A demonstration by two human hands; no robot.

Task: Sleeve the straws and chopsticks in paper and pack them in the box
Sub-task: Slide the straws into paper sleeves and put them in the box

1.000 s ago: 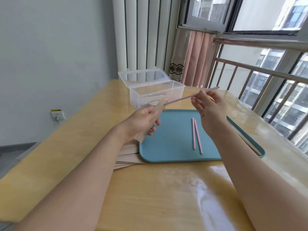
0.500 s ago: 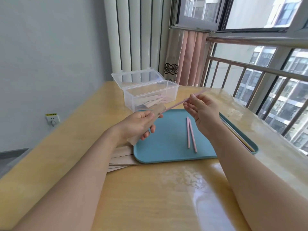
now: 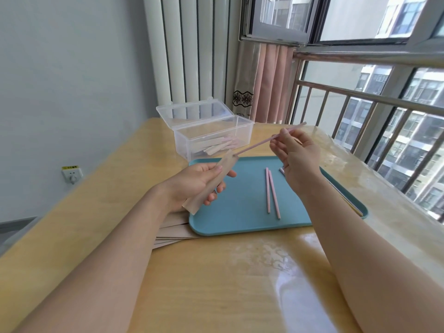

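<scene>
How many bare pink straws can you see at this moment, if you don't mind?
3: one straw pinched in the right hand, two straws side by side on the blue tray. Another may hide behind that hand.

Box behind tray; paper stack apparently left.
</scene>
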